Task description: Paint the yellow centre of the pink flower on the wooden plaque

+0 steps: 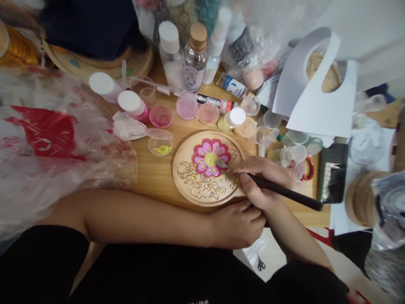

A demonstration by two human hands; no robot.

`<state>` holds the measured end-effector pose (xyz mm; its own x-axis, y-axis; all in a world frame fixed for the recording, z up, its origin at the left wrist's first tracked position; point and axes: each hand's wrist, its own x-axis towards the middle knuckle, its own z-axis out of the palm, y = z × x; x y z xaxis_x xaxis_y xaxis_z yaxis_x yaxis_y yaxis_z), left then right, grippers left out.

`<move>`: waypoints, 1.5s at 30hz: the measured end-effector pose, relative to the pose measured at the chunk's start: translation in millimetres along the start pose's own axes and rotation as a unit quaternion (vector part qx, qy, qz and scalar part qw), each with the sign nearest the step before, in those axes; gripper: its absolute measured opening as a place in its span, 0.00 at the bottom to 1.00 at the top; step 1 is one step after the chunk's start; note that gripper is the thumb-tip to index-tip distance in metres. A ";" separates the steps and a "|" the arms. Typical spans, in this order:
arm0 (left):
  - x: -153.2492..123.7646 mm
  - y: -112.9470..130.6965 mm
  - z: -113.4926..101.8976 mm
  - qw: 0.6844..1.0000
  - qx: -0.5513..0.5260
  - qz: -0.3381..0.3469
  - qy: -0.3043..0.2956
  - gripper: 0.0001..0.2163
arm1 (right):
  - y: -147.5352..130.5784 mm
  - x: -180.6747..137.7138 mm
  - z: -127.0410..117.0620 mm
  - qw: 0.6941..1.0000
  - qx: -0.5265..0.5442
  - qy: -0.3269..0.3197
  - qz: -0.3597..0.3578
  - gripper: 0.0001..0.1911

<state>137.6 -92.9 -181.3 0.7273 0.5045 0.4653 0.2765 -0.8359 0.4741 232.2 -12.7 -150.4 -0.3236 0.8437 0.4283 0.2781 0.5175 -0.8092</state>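
A round wooden board (182,185) with a short handle lies on the table in front of me. A pink flower (202,147) with a yellow centre is painted on it, and raised gold outlines of smaller shapes show below and right of it. My right hand (262,181) grips a dark-handled palette knife (284,192), its small grey tip over the flower's right petals near the yellow centre. Just below, my left hand (238,223) is closed where the board's handle runs; the right hand partly hides that grip.
Small cups of pink (160,116), lilac (187,105) and peach (208,114) paste line the back. An open cup with yellow paste (161,148) stands left. Behind are bottles (195,57), a glue tube (217,103) and white paper (319,93). Plastic bags (63,147) cover the left side.
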 end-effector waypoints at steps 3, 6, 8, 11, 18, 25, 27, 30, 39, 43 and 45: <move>-0.5 -0.2 0.3 1.000 -0.002 0.002 0.001 0.10 | -0.3 1.2 0.7 1.000 -0.007 0.001 -0.002 0.09; -0.9 -0.2 0.3 1.000 -0.005 0.002 -0.003 0.10 | 0.4 0.3 1.0 1.000 -0.016 0.000 0.000 0.08; -1.1 0.0 0.2 1.000 -0.005 0.001 -0.008 0.11 | 1.2 -0.8 0.8 1.000 -0.019 -0.002 0.005 0.08; -1.4 0.4 0.6 1.000 -0.001 0.000 -0.015 0.11 | 2.3 -2.1 0.1 1.000 -0.026 -0.008 0.003 0.08; -1.5 0.6 2.6 1.000 -0.002 0.003 -0.007 0.10 | 2.0 -2.2 -0.2 0.999 -0.044 -0.019 0.005 0.08; -2.4 1.8 4.4 1.000 -0.010 -0.009 -0.005 0.10 | 0.5 0.0 0.1 0.998 -0.031 -0.057 -0.012 0.09; -2.5 1.8 4.5 1.000 -0.010 -0.009 -0.007 0.10 | 0.6 0.2 0.0 0.998 -0.033 -0.059 -0.016 0.09; -2.3 1.4 3.8 1.000 -0.011 -0.008 -0.011 0.11 | 0.6 0.4 -0.2 0.997 -0.042 -0.059 -0.013 0.09; -2.2 2.2 4.2 0.999 -0.019 -0.014 -0.027 0.11 | -1.0 3.8 0.9 0.996 -0.015 -0.081 -0.025 0.09; -2.4 2.0 3.8 1.000 -0.016 -0.008 -0.023 0.11 | 0.1 2.4 0.9 0.997 -0.027 -0.074 -0.017 0.09; -2.1 1.6 2.8 0.999 -0.012 -0.005 -0.029 0.10 | 0.8 1.6 0.9 0.997 -0.032 -0.064 -0.019 0.08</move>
<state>138.3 -95.9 -183.6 0.7599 0.4988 0.4168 0.2691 -0.8251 0.4967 231.1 -11.1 -150.7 -0.4467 0.8002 0.4001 0.3196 0.5604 -0.7640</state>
